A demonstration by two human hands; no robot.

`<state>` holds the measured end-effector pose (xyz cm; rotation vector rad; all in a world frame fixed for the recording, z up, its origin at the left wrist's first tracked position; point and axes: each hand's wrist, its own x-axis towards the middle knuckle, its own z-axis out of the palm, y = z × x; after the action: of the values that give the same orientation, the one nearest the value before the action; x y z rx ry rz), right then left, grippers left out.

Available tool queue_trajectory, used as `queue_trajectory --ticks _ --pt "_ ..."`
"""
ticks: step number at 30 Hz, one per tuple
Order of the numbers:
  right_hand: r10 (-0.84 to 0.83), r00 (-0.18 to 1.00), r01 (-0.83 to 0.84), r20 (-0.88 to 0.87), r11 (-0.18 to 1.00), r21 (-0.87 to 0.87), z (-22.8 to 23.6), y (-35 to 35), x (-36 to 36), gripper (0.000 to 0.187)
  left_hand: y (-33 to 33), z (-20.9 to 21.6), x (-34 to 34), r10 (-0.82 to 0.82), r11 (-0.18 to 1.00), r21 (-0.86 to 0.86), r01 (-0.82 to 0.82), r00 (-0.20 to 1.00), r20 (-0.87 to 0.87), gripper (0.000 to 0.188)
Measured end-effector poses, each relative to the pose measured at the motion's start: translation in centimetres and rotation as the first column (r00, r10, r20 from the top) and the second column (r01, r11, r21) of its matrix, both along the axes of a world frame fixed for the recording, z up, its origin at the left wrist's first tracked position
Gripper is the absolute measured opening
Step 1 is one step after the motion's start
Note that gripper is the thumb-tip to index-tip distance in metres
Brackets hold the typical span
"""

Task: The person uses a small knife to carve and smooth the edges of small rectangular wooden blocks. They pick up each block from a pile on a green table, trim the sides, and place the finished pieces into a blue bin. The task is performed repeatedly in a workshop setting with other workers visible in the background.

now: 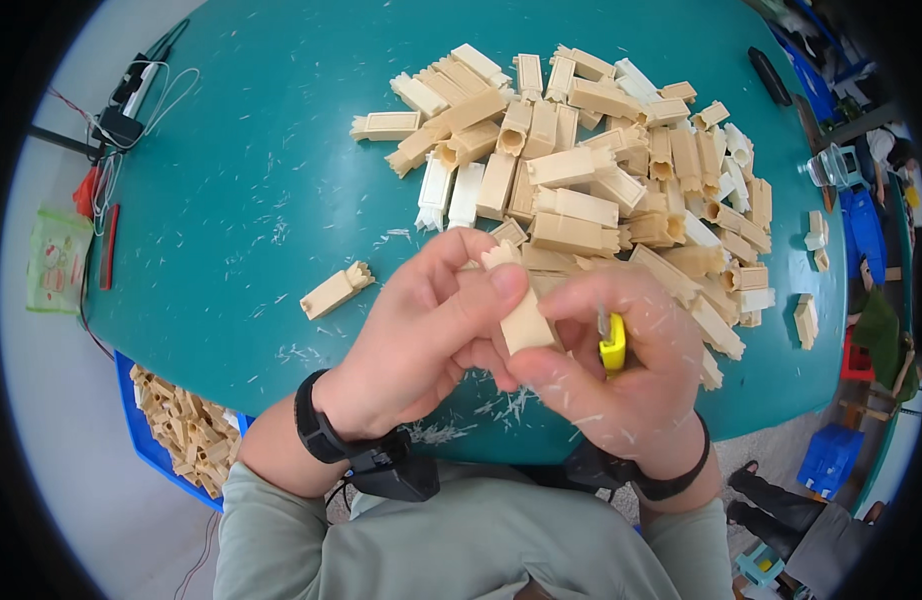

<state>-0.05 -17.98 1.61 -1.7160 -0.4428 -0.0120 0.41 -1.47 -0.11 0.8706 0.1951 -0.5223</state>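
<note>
Between my two hands is a beige rectangular plastic piece (526, 318) with a notched, crown-like end pointing away from me. My left hand (421, 325) grips it, the thumb pressed along its upper part. My right hand (621, 360) is closed round a yellow utility knife (612, 343), and its fingertips touch the piece's near end. Just beyond my hands lies a large heap of similar beige and white pieces (576, 205). One separate beige piece (337, 291) rests to the left of my left hand.
Thin white shavings (436, 430) litter the green table (231, 180). A blue bin (156, 445) full of beige pieces stands below the left edge. A power strip (136, 90) with cables is at the far left. A black object (769, 77) lies at the far right. Another person's legs (781, 515) show at lower right.
</note>
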Motion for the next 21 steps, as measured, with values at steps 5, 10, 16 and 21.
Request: queue_trajectory --ticks 5,10,16,21 --pt "-0.015 1.000 0.016 0.012 0.996 -0.090 0.6 -0.4 0.0 0.023 -0.1 0.2 -0.4 0.151 0.986 0.012 -0.165 0.927 0.344 0.029" --pt "0.032 0.997 -0.026 0.072 0.996 -0.086 0.0 -0.3 0.3 0.027 0.8 0.1 -0.2 0.124 0.971 0.086 -0.221 0.781 0.613 0.039" --pt "0.032 0.999 -0.034 -0.038 0.997 -0.062 0.0 -0.3 -0.1 0.029 0.6 1.2 -0.5 0.109 0.958 0.135 -0.254 0.755 0.647 0.045" --pt "0.025 0.998 -0.028 -0.065 0.998 -0.048 0.0 -0.2 -0.1 0.028 1.1 0.6 -0.4 0.039 0.961 0.171 -0.218 0.717 0.696 0.047"
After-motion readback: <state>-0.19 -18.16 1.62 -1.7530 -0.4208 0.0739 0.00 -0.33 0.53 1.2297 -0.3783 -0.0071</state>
